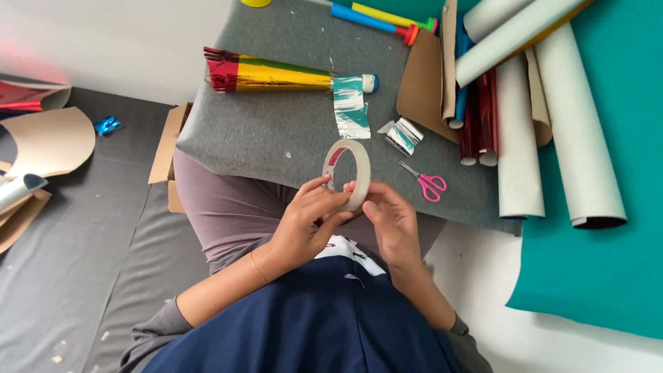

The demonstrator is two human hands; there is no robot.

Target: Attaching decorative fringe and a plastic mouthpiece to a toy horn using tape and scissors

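Note:
Both my hands hold a roll of clear tape point(347, 166) upright over my lap. My left hand point(307, 221) grips its lower left rim, thumb and fingers on the ring. My right hand point(391, 220) pinches the lower right edge with its fingertips. Just beyond the tape lies a grey board point(276, 124). On it rests a foil-wrapped stick point(276, 74) with red, gold and teal bands, a loose teal foil strip point(350, 114) hanging from its right end.
Pink-handled scissors point(428, 183) and a crumpled silver foil scrap point(404, 135) lie right of the tape. Several paper and foil rolls point(525, 110) lie at right on a teal sheet point(608, 262). Cardboard pieces point(48, 141) sit at left on grey mats.

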